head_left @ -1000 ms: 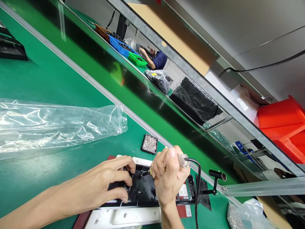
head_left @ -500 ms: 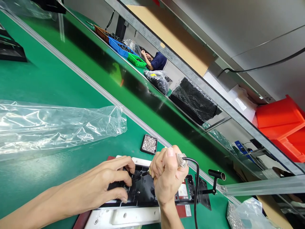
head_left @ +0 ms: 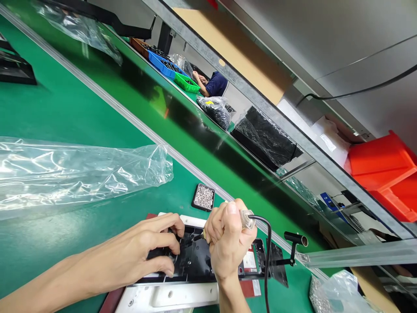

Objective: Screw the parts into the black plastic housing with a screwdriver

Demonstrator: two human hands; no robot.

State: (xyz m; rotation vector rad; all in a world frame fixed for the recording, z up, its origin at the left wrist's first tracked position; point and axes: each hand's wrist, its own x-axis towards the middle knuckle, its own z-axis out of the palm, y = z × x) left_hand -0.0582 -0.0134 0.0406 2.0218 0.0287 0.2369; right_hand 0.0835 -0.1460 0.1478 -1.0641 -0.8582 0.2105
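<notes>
A black plastic housing (head_left: 195, 260) lies in a white fixture (head_left: 185, 295), its ribbed inner side up. My left hand (head_left: 153, 245) rests on the housing's left part, fingers bent and apart, holding nothing. In a closed fist, my right hand (head_left: 226, 243) grips a soldering iron (head_left: 247, 219), judging by its clear end cap and black cord. Its thin dark tip points down and left onto the housing, close to my left fingers. My fist hides most of the handle. Just beyond the fixture sits a small black tray (head_left: 203, 197) of tiny silvery metal parts.
A clear plastic bag (head_left: 81, 174) lies on the green bench at left. A black tube holder (head_left: 295, 239) stands right of the fixture, with a bag of metal parts (head_left: 321, 293) nearby. Red bins (head_left: 384, 169) sit at upper right. Across the belt, a person (head_left: 215, 84) works beside trays.
At upper left, a black part and clear plastic wrap have moved right along the green belt. My hands and the soldering iron have hardly moved.
</notes>
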